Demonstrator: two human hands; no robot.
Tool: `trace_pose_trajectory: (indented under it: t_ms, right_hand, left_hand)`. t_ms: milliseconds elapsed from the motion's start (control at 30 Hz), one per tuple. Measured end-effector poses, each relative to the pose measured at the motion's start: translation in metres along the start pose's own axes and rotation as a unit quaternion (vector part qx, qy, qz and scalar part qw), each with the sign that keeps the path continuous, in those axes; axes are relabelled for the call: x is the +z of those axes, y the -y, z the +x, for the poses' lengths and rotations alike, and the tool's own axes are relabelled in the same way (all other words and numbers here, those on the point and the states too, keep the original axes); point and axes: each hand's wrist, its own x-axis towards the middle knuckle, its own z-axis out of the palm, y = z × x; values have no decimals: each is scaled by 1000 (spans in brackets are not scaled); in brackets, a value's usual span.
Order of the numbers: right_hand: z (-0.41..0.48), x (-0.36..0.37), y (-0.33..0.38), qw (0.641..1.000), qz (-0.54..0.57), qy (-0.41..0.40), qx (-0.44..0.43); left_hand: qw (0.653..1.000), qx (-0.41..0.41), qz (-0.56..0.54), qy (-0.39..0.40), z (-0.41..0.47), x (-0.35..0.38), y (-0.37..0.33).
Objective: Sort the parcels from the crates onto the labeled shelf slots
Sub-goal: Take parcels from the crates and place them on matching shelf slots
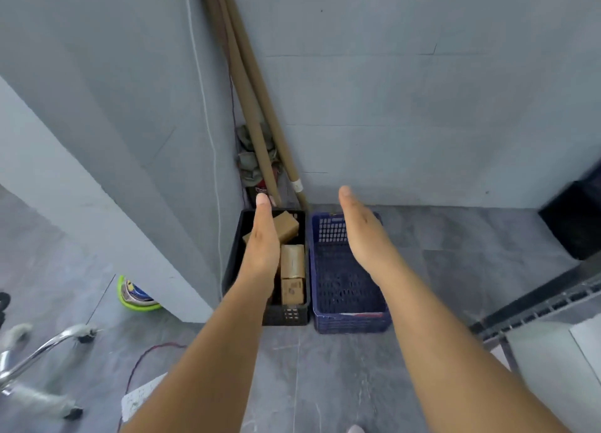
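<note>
Brown cardboard parcels [292,262] lie lengthwise up the frame in the black plastic crate [286,315] at centre, under the left hand [263,237], while the right hand [361,231] hovers over the blue perforated plastic crate [348,322]; both hands are flat, straight-fingered and empty.

Soft, even, cool light fills the scene and casts only faint shadows; the inside of the black crate [286,314] is among the dimmest parts. The wide lens bows the poles [247,84] and stretches the edges. Motion blur smears the chrome chair base [39,351] and the metal rail [536,305] (the centre is only slightly soft).
</note>
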Motion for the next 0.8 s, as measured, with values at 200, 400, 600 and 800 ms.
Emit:
trace_pose_trajectory:
  t_ms: [200,400,600,800]
  right_hand:
    - [109,33,2,999,5,28,45]
    - [207,89,-15,992,28,7,122]
    - [288,131,-61,973,71,-11,219]
    - [366,167,-128,950,121,-14,289]
  left_hand:
    - [998,-37,4,-48,105,-29,-5]
    - [998,-56,12,-40,218,-68,4]
    - [993,-113,26,-22,310,-79,32]
    - [986,-162,35,-9,391,-77,87]
